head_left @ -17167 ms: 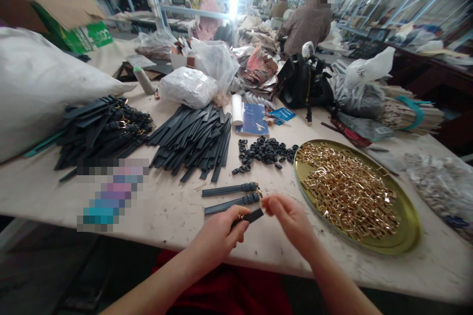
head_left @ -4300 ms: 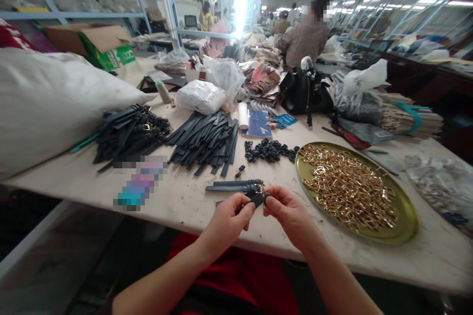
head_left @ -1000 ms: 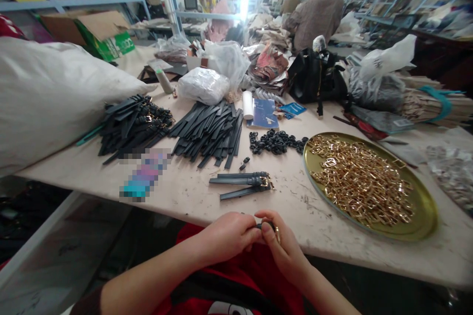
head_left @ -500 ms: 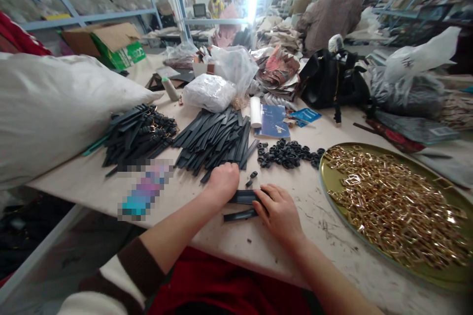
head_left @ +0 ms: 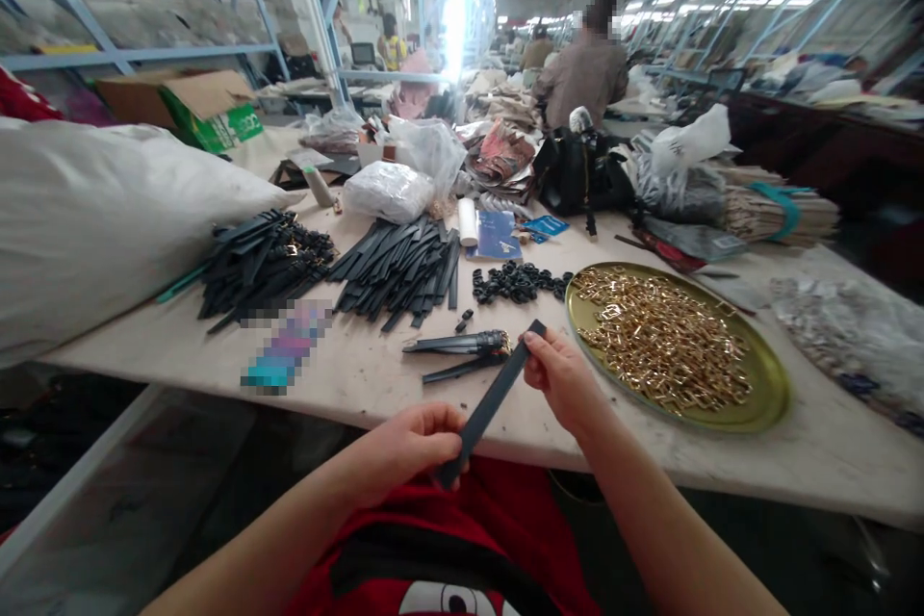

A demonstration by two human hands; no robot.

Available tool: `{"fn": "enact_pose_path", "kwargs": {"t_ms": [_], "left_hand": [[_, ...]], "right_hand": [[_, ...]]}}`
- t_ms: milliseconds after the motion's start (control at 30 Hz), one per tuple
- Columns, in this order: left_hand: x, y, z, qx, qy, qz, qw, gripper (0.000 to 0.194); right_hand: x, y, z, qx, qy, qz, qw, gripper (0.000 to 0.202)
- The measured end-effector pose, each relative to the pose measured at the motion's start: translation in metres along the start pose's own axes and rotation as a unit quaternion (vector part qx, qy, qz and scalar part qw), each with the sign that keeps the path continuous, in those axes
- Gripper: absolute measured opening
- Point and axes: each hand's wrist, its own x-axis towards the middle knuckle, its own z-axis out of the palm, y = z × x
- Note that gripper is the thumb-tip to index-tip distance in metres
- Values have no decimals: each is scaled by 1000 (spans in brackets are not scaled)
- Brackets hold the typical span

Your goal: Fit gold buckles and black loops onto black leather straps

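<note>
Hold the strap [head_left: 493, 401] straight and untwisted, aslant across the near edge of the surface [head_left: 339, 395]. Pinch as now: with the left hand [head_left: 425, 438] around the lower end, thumb uppermost, and with the right hand [head_left: 563, 369] near the upper end, leaving a short tip showing. Grip lightly, with even tension from both hands; likely to crease under a hard squeeze, judging by the thin, flat look. Turn the broad face up and look along both edges. Mind the buckled straps [head_left: 458, 345] lying just beyond on the surface, with gold ends toward the right; better not to brush them with the raised tip. Leave the two loose loops [head_left: 464, 320] behind them undisturbed as well. Farther out, steer clear of the heap of loops [head_left: 521, 283] and, to the right, of the tray [head_left: 771, 395] of buckles [head_left: 664, 337], close to the right forearm [head_left: 628, 472]. Beyond to the left, tell apart the pile of plain straps [head_left: 397, 271] and the dark bundle [head_left: 238, 269] next to it, with a few gold glints.
</note>
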Motion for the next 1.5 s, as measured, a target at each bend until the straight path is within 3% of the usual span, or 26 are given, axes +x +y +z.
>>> {"fn": "enact_pose_path", "kwargs": {"t_ms": [133, 200, 267, 367, 433, 533, 633, 733, 833, 900, 1000, 1200, 1267, 1400, 1500], "left_hand": [[4, -7, 19, -79, -30, 14, 996, 19], [11, -8, 24, -117, -23, 25, 993, 19], [18, -7, 26, -155, 7, 21, 988, 19], [26, -5, 23, -204, 57, 3, 977, 23], [31, -2, 17, -232, 68, -3, 970, 24], [41, 0, 7, -262, 70, -11, 963, 24], [53, 2, -4, -281, 71, -17, 957, 23], [63, 3, -14, -300, 73, -22, 951, 23], [71, 7, -22, -317, 72, -38, 945, 22], [75, 9, -26, -323, 62, -43, 944, 22], [79, 8, -29, -320, 49, -41, 945, 25], [76, 1, -26, -251, 79, -11, 965, 26], [73, 0, -25, -216, 70, -3, 974, 23], [69, -3, -19, -161, 53, -35, 985, 23], [67, -3, -13, -139, 52, -14, 989, 21]], "right_hand": [[-24, 6, 15, -24, -60, 65, 996, 23], [-28, 10, 19, -93, -104, 82, 987, 25], [-20, 13, 15, -227, -108, 45, 967, 28], [15, 15, -8, -417, -11, -64, 906, 37], [48, 16, -29, -473, 34, -94, 875, 33], [94, 19, -50, -546, 57, -132, 826, 26], [125, 23, -57, -607, 55, -155, 778, 31], [134, 26, -58, -651, 45, -158, 741, 28], [129, 28, -62, -713, 13, -178, 678, 23], [122, 29, -68, -730, -3, -205, 652, 25], [113, 29, -75, -723, -7, -218, 656, 30], [102, 24, -74, -704, 23, -151, 694, 39], [100, 22, -73, -673, 24, -136, 727, 34], [98, 18, -78, -552, 72, -96, 825, 25], [88, 15, -78, -500, 81, -72, 859, 29]]}}
